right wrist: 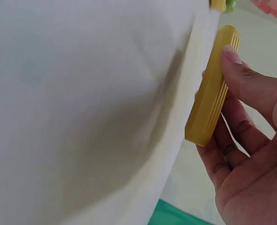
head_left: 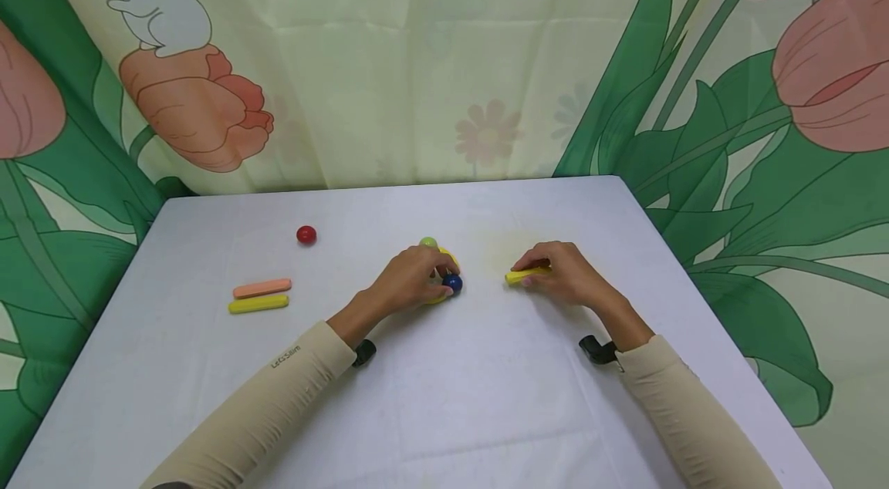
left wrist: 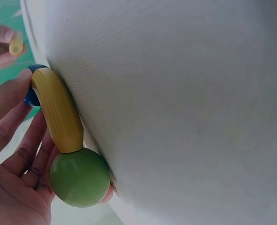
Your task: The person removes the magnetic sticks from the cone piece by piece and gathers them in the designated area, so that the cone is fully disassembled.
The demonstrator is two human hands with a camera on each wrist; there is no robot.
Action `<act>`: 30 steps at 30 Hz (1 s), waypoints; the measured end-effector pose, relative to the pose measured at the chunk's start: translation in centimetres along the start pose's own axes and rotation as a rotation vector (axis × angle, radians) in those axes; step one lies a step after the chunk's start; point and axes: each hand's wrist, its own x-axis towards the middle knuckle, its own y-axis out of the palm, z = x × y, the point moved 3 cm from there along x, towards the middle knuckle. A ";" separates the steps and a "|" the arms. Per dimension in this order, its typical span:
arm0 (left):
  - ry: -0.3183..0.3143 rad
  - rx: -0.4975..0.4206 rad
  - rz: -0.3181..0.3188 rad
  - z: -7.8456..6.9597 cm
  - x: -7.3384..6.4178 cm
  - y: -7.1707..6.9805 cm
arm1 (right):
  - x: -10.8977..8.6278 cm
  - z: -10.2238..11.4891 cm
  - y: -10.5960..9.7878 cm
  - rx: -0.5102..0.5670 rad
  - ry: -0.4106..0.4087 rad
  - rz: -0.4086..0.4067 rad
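Note:
My left hand grips a blue ball between thumb and fingers. A curved yellow piece reaches from the blue ball to a green ball, touching both. Yellow also shows below the blue ball in the head view, mostly hidden by the hand. To the right, my right hand pinches a straight yellow stick, with the thumb along one side and fingers behind. The stick's far end points toward the balls, apart from them.
At the left of the white table an orange stick lies beside another yellow stick. A red ball sits farther back. Behind the table hangs a printed curtain.

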 end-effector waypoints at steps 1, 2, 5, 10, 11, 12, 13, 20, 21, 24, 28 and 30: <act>0.001 0.000 -0.001 0.0 0.0 0.0 | -0.1 -0.2 -0.1 -0.005 0.011 0.000; 0.002 0.002 0.001 0.0 0.0 0.0 | -0.2 -0.4 -0.3 -0.010 0.023 -0.001; 0.003 0.006 0.004 0.0 0.0 0.1 | -0.5 -1.0 -0.8 -0.025 0.066 -0.001; 0.000 0.013 0.009 0.1 0.2 0.2 | -0.8 -2.1 -1.6 -0.042 0.101 -0.017; 0.000 0.013 0.006 0.1 0.2 0.3 | -0.9 -2.3 -1.7 -0.043 0.107 -0.019; 0.000 0.013 0.002 0.1 0.2 0.3 | -0.9 -2.5 -1.8 -0.046 0.113 -0.022; -0.001 0.015 0.000 0.1 0.2 0.3 | -0.9 -2.7 -1.9 -0.048 0.119 -0.025; -0.007 0.043 -0.019 -0.1 0.6 0.3 | -0.9 -3.8 -2.2 -0.061 0.171 -0.025; -0.011 0.048 -0.024 -0.1 0.7 0.4 | -0.9 -3.8 -2.2 -0.063 0.175 -0.025; -0.022 0.059 -0.043 -0.3 0.8 0.4 | -0.8 -4.0 -2.2 -0.062 0.182 -0.027; -0.032 0.071 -0.056 -0.6 0.9 0.6 | -0.8 -4.2 -2.1 -0.054 0.191 -0.022; -0.034 0.078 -0.056 -0.7 1.0 0.8 | -0.9 -4.4 -2.0 -0.052 0.196 -0.019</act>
